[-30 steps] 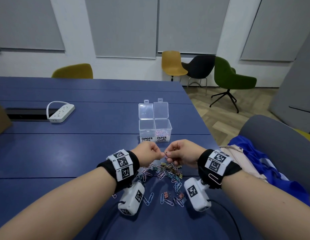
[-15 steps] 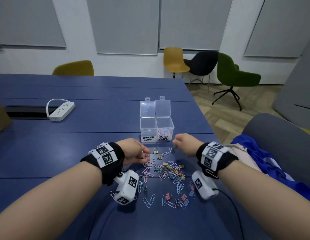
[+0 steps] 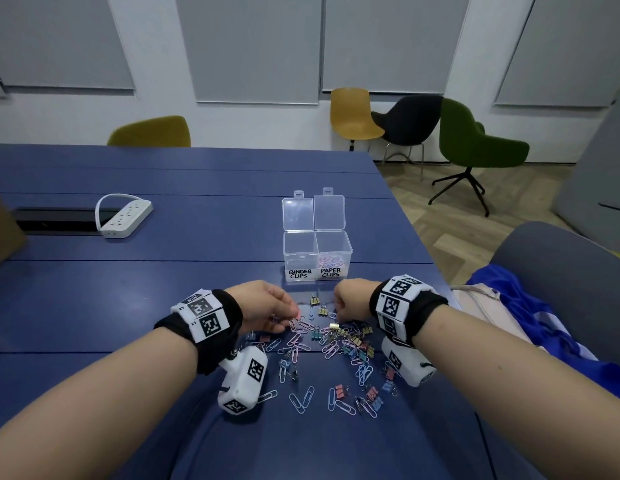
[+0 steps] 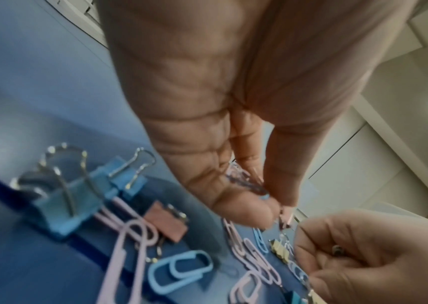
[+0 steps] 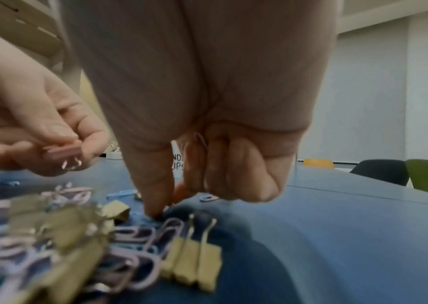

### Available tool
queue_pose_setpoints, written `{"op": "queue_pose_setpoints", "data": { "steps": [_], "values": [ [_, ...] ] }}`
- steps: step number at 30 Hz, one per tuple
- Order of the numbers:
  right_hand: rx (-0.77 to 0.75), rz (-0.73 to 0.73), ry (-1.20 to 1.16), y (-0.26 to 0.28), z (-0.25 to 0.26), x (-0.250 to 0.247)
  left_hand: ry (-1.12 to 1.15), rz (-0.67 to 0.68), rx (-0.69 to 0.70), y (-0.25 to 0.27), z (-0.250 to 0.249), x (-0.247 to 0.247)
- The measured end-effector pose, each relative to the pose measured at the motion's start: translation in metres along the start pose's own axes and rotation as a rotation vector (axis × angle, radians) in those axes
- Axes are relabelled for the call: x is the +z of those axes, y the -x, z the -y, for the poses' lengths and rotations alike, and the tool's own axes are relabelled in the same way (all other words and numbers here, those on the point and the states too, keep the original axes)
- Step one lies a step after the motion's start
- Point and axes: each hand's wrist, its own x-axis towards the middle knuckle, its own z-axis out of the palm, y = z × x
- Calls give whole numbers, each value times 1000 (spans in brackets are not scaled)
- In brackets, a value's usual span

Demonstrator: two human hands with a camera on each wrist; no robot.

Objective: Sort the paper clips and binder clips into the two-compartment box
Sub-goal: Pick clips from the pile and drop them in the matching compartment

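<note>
A mixed pile of pastel paper clips and small binder clips (image 3: 333, 344) lies on the blue table (image 3: 163, 292). Behind it stands the clear two-compartment box (image 3: 317, 252) with both lids up. Its right cell, labelled PAPER CLIPS, holds pink paper clips (image 3: 331, 261); the left BINDER CLIPS cell looks empty. My left hand (image 3: 294, 315) is at the pile's far left edge and pinches a pink binder clip (image 5: 63, 154). At the far right edge my right hand (image 3: 339, 311) keeps a pink paper clip (image 5: 199, 142) in its curled fingers, its thumb tip (image 5: 155, 211) down among the clips.
A white power strip (image 3: 126, 220) lies at the far left beside a cable slot (image 3: 55, 220). The table's right edge runs close to my right arm; beyond it sit a beige bag (image 3: 481, 306), blue cloth (image 3: 530, 306) and a grey chair (image 3: 561, 258).
The hands were raised and touching in front of the box a second ago. They have parted and dropped onto the far edge of the pile, and the left hand has picked up a pink binder clip.
</note>
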Motion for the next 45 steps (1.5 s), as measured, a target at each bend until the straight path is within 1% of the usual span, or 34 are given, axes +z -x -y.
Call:
{"op": "queue_pose_setpoints", "data": {
  "steps": [3, 5, 6, 9, 10, 12, 14, 17, 20, 22, 24, 25, 26, 28, 29, 30, 31, 32, 33, 34, 36, 38, 42, 45],
  "values": [
    [-16, 31, -57, 6, -3, 3, 21, -34, 19, 0, 1, -4],
    [-17, 22, -180, 12, -10, 4, 44, -53, 17, 1, 0, -5],
    [-7, 18, -312, 15, -16, 4, 55, -57, 15, 2, 0, -5],
    [2, 21, -886, 25, -33, 9, 88, -70, -11, 5, 1, -2],
    [-5, 11, -1037, 28, -38, 11, 99, -70, -26, 6, 1, -1],
    [-30, -5, -1238, 34, -44, 15, 117, -71, -55, 8, 0, 1],
    [-53, -16, -1382, 38, -47, 18, 85, -89, -76, 9, -1, 4],
    [-46, -37, -1573, 41, -50, 21, 11, -98, -80, 11, -2, 8],
    [-13, -42, -1699, 41, -48, 21, 28, -67, -92, 9, -3, 10],
    [20, -69, -1722, 41, -43, 19, 76, -44, -107, 12, -6, 11],
    [44, -81, -1649, 39, -40, 17, 144, -21, -94, 14, -8, 13],
    [67, -81, -1546, 38, -38, 16, 167, -23, -74, 13, -9, 13],
    [94, -87, -1368, 37, -34, 14, 169, -40, -57, 11, -9, 14],
    [114, -134, -810, 35, -29, 11, 90, -78, -46, 7, -9, 13],
    [84, -164, -523, 35, -26, 10, -28, -89, -40, 5, -10, 13],
    [49, -175, -318, 35, -21, 9, -225, -95, -24, 5, -12, 12],
    [27, -161, -214, 36, -18, 8, -472, -99, -6, 6, -14, 13],
    [10, -136, -172, 35, -15, 9, -700, -106, 16, 8, -16, 15],
    [0, -106, -165, 35, -14, 9, -867, -104, 32, 10, -17, 19],
    [-13, -86, -162, 36, -12, 9, -979, -96, 37, 12, -18, 23],
    [-35, -57, -139, 34, -8, 9, -1094, -77, 50, 10, -16, 30],
    [-66, -50, -89, 33, -2, 9, -1133, -67, 79, 7, -14, 35],
    [-98, -60, -36, 32, 5, 12, -1054, -27, 116, 2, -11, 37],
    [-98, -70, -7, 33, 10, 12, -1066, -16, 158, 1, -10, 40]
  ]
}}
